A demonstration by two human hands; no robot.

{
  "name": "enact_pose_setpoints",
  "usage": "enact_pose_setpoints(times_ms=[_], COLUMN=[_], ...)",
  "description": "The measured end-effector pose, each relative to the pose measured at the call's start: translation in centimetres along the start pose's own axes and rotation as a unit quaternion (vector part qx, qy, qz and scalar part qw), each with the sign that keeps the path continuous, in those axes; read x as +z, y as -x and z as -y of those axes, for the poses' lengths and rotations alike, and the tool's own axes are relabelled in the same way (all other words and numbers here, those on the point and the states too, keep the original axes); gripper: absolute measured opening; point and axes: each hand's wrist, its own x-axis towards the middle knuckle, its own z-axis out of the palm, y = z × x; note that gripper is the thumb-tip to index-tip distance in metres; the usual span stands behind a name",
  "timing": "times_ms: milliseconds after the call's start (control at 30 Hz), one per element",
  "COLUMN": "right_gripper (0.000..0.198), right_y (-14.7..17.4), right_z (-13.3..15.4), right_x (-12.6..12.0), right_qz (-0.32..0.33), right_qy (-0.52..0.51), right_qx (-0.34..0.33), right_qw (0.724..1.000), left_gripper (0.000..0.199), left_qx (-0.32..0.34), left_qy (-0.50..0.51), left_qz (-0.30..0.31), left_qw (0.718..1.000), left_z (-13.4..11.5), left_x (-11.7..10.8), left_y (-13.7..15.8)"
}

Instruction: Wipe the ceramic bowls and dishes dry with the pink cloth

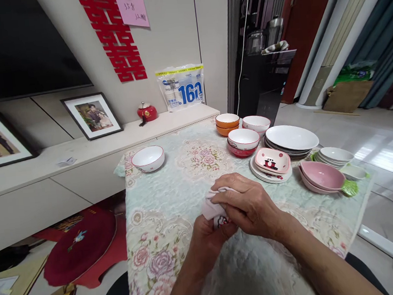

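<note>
Near the table's front half, my left hand (208,239) grips a small white dish (220,221) with a dark-and-red printed figure; most of it is hidden by my fingers, so its full shape cannot be made out. Over its top my right hand (250,202) presses a pale cloth (211,206), fingers curled round it. Just beyond my right hand lies a pink-rimmed square dish with a cat print (269,159), on top of stacked white plates (260,174). A white bowl with a red rim (148,159) stands alone at the far left of the table.
Stacked orange bowls (228,128), a white bowl on a red one (243,148), a pinkish bowl (256,123), large plates (291,137), small bowls (336,155) and pink leaf-handled bowls (322,176) fill the right side. Behind, a cabinet (129,133) holds framed photos (92,115) and a bag (182,88).
</note>
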Motion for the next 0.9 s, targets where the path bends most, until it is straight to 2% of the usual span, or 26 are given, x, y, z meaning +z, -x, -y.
enact_pose_setpoints(times_ms=[133,267,367,533,733,833,900], right_gripper=[0.015,0.026,0.033,0.04,0.031,0.024,0.017], right_y=[-0.3,0.1,0.7,1.9,2.5,2.1,1.6], right_z=[-0.9,-2.5,-3.4,-5.3,-7.0,-6.4,-5.3], right_x=[-1.0,-1.4,-1.5,-1.5,-0.7,-0.3,0.0], right_qz=[0.029,0.023,0.007,-0.058,-0.115,-0.135,-0.141], right_qy=[-0.012,-0.05,-0.081,-0.136,-0.131,-0.127,-0.111], right_qx=[0.023,0.058,0.095,0.223,0.279,0.276,0.247], right_qw=[0.999,0.997,0.992,0.964,0.944,0.943,0.952], left_gripper=[0.021,0.019,0.02,0.037,0.031,0.022,0.02], left_qx=[-0.013,0.015,0.056,0.094,0.121,0.092,0.069], left_qy=[-0.079,-0.137,-0.207,-0.295,-0.26,-0.202,-0.152], left_qz=[0.045,0.088,0.084,0.055,0.059,0.044,0.033], left_qw=[0.996,0.987,0.973,0.949,0.956,0.974,0.985], left_z=[-0.3,-0.6,-0.4,0.5,0.9,1.1,1.3], left_x=[0.9,1.6,1.3,-0.6,-0.6,-0.1,-0.1], left_y=[0.4,0.6,0.5,-0.6,-1.0,-0.7,-0.7])
